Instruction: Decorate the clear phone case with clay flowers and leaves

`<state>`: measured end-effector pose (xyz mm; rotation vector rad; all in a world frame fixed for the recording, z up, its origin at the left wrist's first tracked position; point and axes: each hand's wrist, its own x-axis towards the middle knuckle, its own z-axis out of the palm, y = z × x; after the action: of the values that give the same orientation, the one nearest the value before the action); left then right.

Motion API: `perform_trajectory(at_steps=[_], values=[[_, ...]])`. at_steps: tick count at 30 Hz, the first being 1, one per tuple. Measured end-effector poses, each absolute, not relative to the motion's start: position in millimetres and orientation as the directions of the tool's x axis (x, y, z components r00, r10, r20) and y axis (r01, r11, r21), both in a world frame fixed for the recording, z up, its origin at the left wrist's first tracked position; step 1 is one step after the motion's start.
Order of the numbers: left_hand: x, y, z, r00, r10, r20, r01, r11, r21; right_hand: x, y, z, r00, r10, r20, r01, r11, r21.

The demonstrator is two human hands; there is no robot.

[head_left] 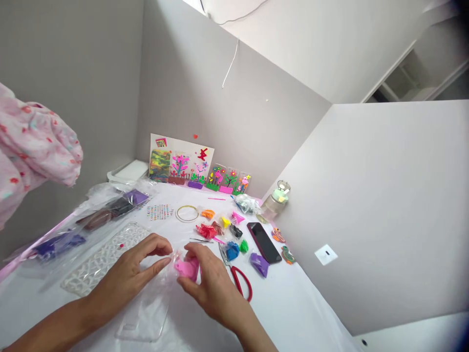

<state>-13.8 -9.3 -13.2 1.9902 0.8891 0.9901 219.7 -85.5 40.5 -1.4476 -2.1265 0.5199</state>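
A pink lump of modelling clay (pixel 187 268) in a clear plastic wrapper sits between the thumb and fingers of my right hand (pixel 210 278). My left hand (pixel 144 264) closes thumb and index finger at the wrapper's loose left end. Below the two hands lies a clear phone case (pixel 141 325), flat on the white cloth. A clear, ridged plastic tray (pixel 106 254) rests partly behind my left forearm, with a small red bit on it. Red-handled scissors (pixel 242 282) lie just beyond my right hand, their blades partly hidden.
Wrapped clay lumps in blue (pixel 232 251), purple (pixel 260 264), red (pixel 205 231) and other colours lie beyond my hands. A phone (pixel 264 243) and a glass jar (pixel 275 201) stand right of them. A bangle (pixel 186 213), gem stickers (pixel 160 212) and decorated panels (pixel 179 166) are farther back.
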Motion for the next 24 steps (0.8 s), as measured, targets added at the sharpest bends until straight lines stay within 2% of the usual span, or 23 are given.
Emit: perform_trajectory(at_steps=[3,8,17,24], values=[[-14.7,-7.6,-17.0,0.52,0.81,0.271,0.266,-0.455,0.85,220.8,-84.8,25.9,-0.267,0.929,0.257,0.722,0.369,-0.585],[-13.7,-5.1,-27.9,0.64,0.724,0.256,0.22,-0.492,0.842,225.1,-89.6,17.8,-0.278,0.916,0.289,0.727,0.397,-0.56],[-9.5,-12.7,-38.7,0.613,0.735,0.29,0.278,-0.545,0.791,226.5,-90.2,11.2,-0.35,0.896,0.274,0.73,0.445,-0.519],[-14.1,-8.9,-43.5,0.593,0.743,0.311,0.272,-0.548,0.791,226.5,-93.2,12.7,-0.334,0.873,0.355,0.72,0.479,-0.502]])
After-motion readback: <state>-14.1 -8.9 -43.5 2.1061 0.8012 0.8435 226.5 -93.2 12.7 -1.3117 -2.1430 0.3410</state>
